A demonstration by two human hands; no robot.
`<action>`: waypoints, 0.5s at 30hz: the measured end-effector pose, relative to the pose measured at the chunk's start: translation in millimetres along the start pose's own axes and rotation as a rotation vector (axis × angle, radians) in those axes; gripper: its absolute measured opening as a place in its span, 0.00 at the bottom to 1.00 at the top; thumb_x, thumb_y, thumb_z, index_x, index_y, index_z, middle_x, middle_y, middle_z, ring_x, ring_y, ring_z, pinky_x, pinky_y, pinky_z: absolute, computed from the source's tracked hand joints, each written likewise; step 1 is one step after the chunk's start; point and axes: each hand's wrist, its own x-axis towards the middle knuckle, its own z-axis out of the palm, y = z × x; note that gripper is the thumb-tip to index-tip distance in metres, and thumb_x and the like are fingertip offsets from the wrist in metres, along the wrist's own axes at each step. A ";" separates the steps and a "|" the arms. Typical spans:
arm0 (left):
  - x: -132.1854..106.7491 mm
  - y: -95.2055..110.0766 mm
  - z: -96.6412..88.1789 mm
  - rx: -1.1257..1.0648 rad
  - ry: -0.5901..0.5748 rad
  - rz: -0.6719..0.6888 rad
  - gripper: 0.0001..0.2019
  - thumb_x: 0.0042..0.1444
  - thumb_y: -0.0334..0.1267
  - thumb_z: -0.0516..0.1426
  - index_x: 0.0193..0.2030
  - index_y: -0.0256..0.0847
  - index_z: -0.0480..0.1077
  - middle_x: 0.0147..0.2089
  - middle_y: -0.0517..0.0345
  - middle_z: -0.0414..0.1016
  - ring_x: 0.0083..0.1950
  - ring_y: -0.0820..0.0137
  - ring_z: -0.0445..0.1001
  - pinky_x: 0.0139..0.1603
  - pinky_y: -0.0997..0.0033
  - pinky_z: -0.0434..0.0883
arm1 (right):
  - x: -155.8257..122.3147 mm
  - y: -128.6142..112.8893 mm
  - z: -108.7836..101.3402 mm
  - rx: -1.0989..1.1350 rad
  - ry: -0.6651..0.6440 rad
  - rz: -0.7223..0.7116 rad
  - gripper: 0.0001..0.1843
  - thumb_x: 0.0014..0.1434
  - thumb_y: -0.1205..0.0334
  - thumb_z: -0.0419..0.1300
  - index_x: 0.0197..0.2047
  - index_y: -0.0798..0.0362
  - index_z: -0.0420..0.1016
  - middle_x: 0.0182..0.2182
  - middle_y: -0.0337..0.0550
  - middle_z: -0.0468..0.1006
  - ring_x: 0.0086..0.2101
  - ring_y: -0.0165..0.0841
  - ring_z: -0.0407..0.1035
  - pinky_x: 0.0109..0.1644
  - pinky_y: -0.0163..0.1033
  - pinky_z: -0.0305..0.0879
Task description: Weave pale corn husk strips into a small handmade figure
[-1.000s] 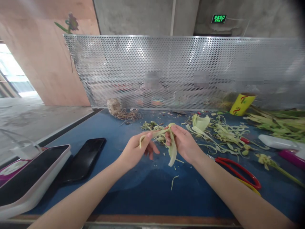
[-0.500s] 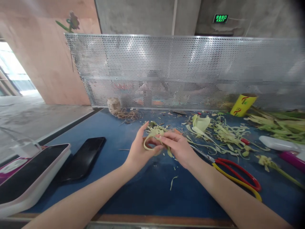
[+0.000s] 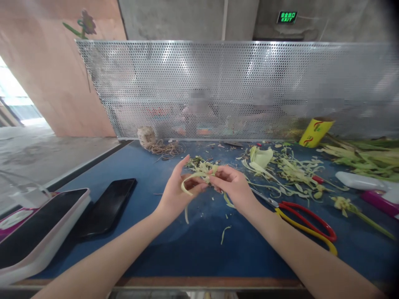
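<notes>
Pale green plant strip curls between my two hands above the blue tabletop. It looks like a length of leaf or husk. My left hand has its fingertips closed near one part of it, with one finger raised. My right hand pinches the strip between thumb and fingers; its other fingers fold underneath and are partly hidden. A narrow end dangles below my left hand. Just behind my hands lies a heap of green shreds. Scissors with red and yellow handles lie beside my right forearm.
Two dark-screened phones, one flat and one on a charger, lie left. Twine sits at the back. Husk scraps, a yellow roll and a white tool are right. A perforated metal screen closes the back.
The strip's closed loop has opened into a curved arc, and a loose end hangs below my left hand. My right-hand fingers have curled in more. The view has shifted slightly.
</notes>
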 end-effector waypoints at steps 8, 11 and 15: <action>-3.7 11.3 5.3 -0.003 0.042 -0.061 0.36 0.41 0.31 0.61 0.56 0.38 0.50 0.23 0.65 0.70 0.26 0.74 0.71 0.30 0.74 0.69 | 2.2 3.1 -0.1 0.240 0.073 0.012 0.05 0.46 0.60 0.62 0.25 0.52 0.70 0.16 0.32 0.67 0.17 0.23 0.58 0.19 0.31 0.52; -3.8 12.5 5.2 -0.083 0.085 -0.077 0.30 0.40 0.33 0.62 0.51 0.38 0.58 0.26 0.63 0.72 0.27 0.75 0.71 0.29 0.77 0.68 | 3.2 -1.7 -2.5 0.305 0.033 0.067 0.06 0.47 0.58 0.60 0.26 0.51 0.70 0.18 0.34 0.70 0.18 0.25 0.62 0.20 0.32 0.54; -0.3 5.4 3.1 -0.270 0.066 -0.163 0.20 0.39 0.34 0.63 0.40 0.38 0.63 0.30 0.60 0.73 0.26 0.75 0.71 0.27 0.75 0.70 | 1.9 -3.0 -2.6 0.263 0.046 0.048 0.05 0.46 0.59 0.62 0.26 0.52 0.72 0.18 0.34 0.71 0.18 0.24 0.62 0.22 0.32 0.56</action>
